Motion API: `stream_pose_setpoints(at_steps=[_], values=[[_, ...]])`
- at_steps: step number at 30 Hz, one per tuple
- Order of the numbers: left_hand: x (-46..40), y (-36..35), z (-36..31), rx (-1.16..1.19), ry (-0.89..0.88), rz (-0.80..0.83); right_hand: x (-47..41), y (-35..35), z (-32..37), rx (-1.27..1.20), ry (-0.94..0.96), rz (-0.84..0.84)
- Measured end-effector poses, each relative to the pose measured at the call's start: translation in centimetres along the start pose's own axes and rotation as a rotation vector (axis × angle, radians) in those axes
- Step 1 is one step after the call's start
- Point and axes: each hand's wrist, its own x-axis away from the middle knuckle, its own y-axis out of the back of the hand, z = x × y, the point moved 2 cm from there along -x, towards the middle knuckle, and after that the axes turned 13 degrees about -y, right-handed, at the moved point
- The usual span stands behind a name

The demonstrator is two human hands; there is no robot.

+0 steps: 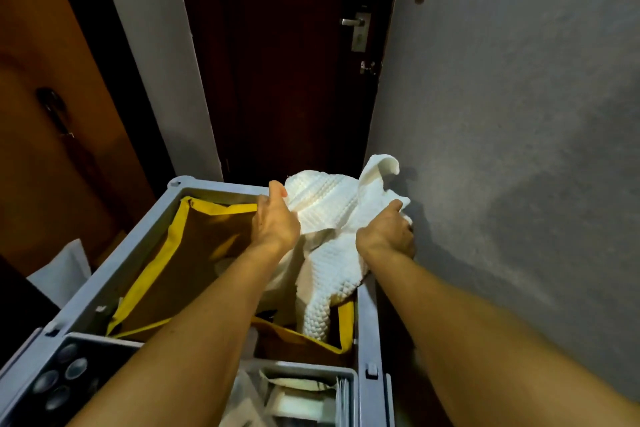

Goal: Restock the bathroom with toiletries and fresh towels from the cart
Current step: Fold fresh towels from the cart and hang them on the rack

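A white waffle-textured towel point(332, 215) is bunched above the far right corner of the grey cart point(114, 274), with one end trailing down into the yellow-edged brown bag point(194, 253) inside it. My left hand point(275, 222) grips the towel's left side and my right hand point(389, 234) grips its right side, close to the wall. Both arms reach forward over the cart.
A grey wall point(519, 149) runs close along the right. A dark wooden door point(287, 80) with a metal handle point(356, 29) stands ahead. The cart's near trays hold small bottles point(59, 381) and packets point(298, 399). An orange-brown panel point(52, 114) is at left.
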Motion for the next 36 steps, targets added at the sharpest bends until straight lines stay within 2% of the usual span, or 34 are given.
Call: stream_pose_setpoints(at_steps=[2,6,10,13,17,20,22,25,27,28,29,31,33,36], values=[[0.0,-0.4,0.3,-0.023,-0.029,0.032,0.1,0.6,0.1,-0.085,0.066,-0.088],[-0.1,-0.8,1.2,-0.049,-0.008,0.21,0.3,2.1,0.6,-0.313,0.099,-0.204],[0.1,-0.5,1.5,-0.046,0.009,0.289,0.9,2.8,0.9,-0.35,0.12,-0.246],[0.7,-0.5,1.1,-0.012,-0.033,0.301,1.2,2.9,0.5,-0.351,0.119,-0.248],[0.8,-0.9,0.5,-0.202,-0.102,0.252,1.0,2.9,0.1,-0.366,0.147,-0.236],[0.0,-0.4,-0.1,-0.368,-0.182,0.079,0.6,2.8,-0.2,-0.243,0.246,-0.236],[-0.4,-0.1,-0.6,-0.328,-0.228,0.038,0.3,2.4,-0.3,-0.074,0.269,-0.197],[-0.6,-0.2,-1.1,-0.126,-0.234,0.161,0.2,2.2,-0.1,0.196,0.253,-0.177],[0.2,-0.9,-1.0,-0.195,-0.253,0.33,0.5,2.2,0.3,0.482,0.372,-0.315],[0.5,-1.3,-0.9,-0.276,-0.279,0.341,0.5,2.0,0.6,0.584,0.476,-0.373],[0.5,-1.6,-1.0,-0.337,-0.316,0.31,0.6,1.7,0.8,0.624,0.582,-0.387],[0.2,-2.2,-1.3,-0.391,-0.359,0.21,0.9,0.8,1.0,0.592,0.678,-0.304],[0.0,-2.6,-1.7,-0.404,-0.406,0.135,1.1,-0.2,1.1,0.549,0.686,-0.244],[0.0,-1.8,-2.5,-0.195,-0.429,0.025,1.0,-0.8,1.4,0.479,0.621,-0.245]])
